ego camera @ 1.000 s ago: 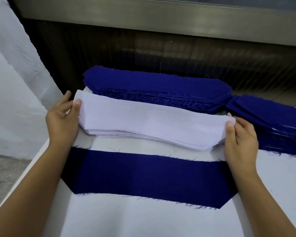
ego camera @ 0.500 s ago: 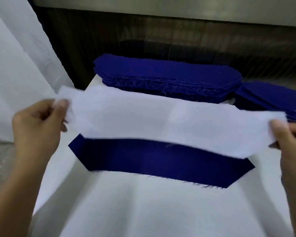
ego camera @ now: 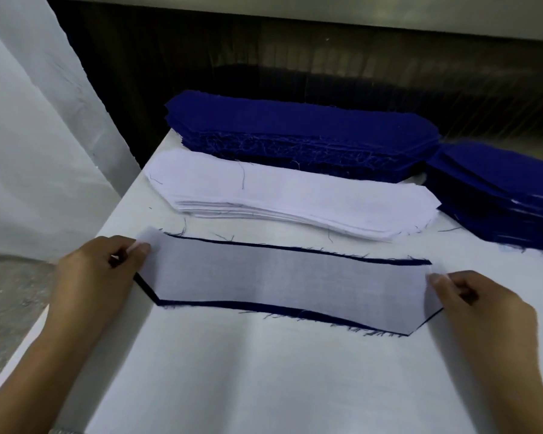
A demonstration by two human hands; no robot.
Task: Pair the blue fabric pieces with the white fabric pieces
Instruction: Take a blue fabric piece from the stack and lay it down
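Observation:
A thin white fabric piece point(ego camera: 279, 277) lies flat over a blue fabric piece point(ego camera: 295, 312) on the white table; only the blue piece's edges show around it. My left hand point(ego camera: 98, 274) pinches the white piece's left end. My right hand point(ego camera: 480, 305) pinches its right end. Behind them sits a stack of white pieces point(ego camera: 282, 195), and behind that a thick stack of blue pieces point(ego camera: 295, 133).
A second pile of blue pieces point(ego camera: 502, 192) lies at the right edge. The table point(ego camera: 264, 377) has its left edge near my left arm, with grey floor point(ego camera: 10, 292) below. White cloth point(ego camera: 29, 136) hangs at the left. A dark wall runs behind the stacks.
I lifted one white piece off the white stack with both hands, brought it toward me and lowered it onto the single blue piece.

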